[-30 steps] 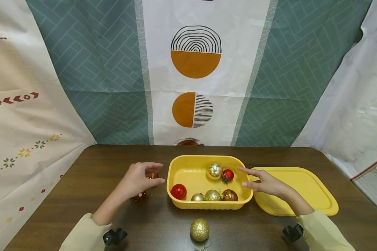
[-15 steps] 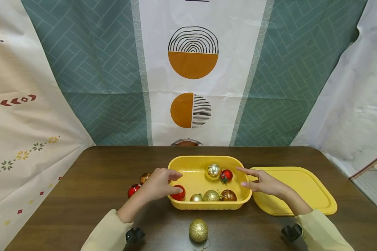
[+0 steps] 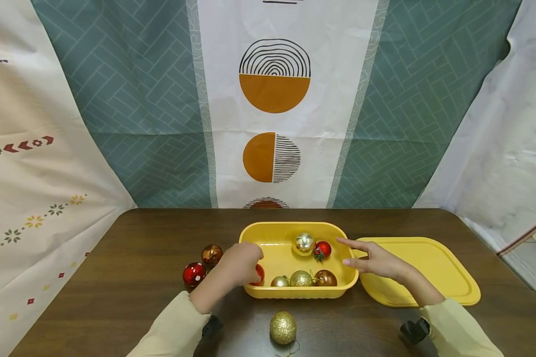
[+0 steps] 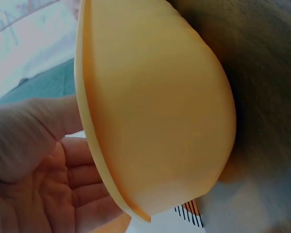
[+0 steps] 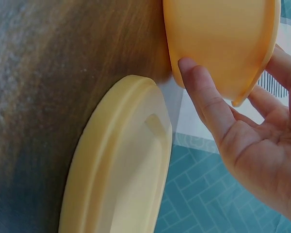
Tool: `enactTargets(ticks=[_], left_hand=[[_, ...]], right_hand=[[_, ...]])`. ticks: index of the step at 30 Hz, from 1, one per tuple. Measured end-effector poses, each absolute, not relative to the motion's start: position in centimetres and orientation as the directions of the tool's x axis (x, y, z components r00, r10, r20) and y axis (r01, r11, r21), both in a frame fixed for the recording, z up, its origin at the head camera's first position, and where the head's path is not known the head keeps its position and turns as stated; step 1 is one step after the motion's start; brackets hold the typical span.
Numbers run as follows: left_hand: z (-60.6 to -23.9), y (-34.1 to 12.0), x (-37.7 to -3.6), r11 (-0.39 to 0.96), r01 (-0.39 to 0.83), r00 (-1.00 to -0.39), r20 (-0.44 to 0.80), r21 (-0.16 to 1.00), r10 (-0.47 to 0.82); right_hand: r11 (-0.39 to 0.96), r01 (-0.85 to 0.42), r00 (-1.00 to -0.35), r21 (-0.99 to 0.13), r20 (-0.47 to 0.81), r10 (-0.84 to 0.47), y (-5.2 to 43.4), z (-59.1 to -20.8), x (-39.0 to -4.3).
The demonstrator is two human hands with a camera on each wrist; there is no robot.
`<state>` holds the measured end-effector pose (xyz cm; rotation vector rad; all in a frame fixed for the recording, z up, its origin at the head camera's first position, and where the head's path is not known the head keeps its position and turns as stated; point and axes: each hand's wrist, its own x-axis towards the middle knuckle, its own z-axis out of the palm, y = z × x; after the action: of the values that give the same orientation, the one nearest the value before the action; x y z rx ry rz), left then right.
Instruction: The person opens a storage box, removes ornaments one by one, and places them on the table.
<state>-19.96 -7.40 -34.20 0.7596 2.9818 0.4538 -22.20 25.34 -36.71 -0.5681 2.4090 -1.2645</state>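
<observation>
Here, in the head view, a yellow tub (image 3: 268, 243) is sitting on a dark wooden table (image 3: 129, 277), and everything else is placed relative to it. The left hand (image 3: 240, 264) is reaching over the tub's left rim, its fingers curling down over a red ball (image 3: 259, 274) lying in the tub's near left corner; whether they are actually gripping the ball cannot be told. The right hand (image 3: 375, 260) is hovering at the tub's right rim with fingers stretched out and relaxed, holding nothing. Inside the tub, a silver ball (image 3: 304, 242) and a small red ball (image 3: 323, 249) are lying toward the far side, while three more balls (image 3: 302, 278) are lining up along the near wall. Left of the tub, a bronze ball (image 3: 212, 255) and a shiny red ball (image 3: 194, 274) are resting on the table. In front of the tub, a glittery gold ball (image 3: 283, 327) is lying alone. A yellow lid (image 3: 433, 270) is lying flat just right of the tub.

In the left wrist view, the left hand (image 4: 34, 170) is showing its palm behind the tub's (image 4: 155, 107) rim; the ball is hidden.

In the right wrist view, the right hand (image 5: 252, 145) is lying open, its thumb close against the tub's (image 5: 218, 43) outer wall, with the lid (image 5: 116, 165) just beside it.
</observation>
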Motion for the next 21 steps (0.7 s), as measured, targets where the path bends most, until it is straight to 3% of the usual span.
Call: enactTargets(ticks=[9,15,21], left_hand=[[-33.96,-6.55,-19.28,0.866,0.484,-0.875,0.037,0.128,0.484],[-34.04,-6.55,-19.42,0.859,0.489,-0.872,0.051,0.152,0.487],[-34.12,-7.17,-19.76,0.825,0.510,-0.858,0.082,0.246,0.506]], right_hand=[[0.532,-0.191,-0.858,-0.825,-0.123,-0.499,25.39,-36.82,-22.25],[0.528,-0.173,-0.860,-0.831,-0.134,-0.492,25.39,-36.91,-22.28],[0.520,-0.165,-0.855,-0.838,-0.141,-0.499,25.48,-37.11,-22.36]])
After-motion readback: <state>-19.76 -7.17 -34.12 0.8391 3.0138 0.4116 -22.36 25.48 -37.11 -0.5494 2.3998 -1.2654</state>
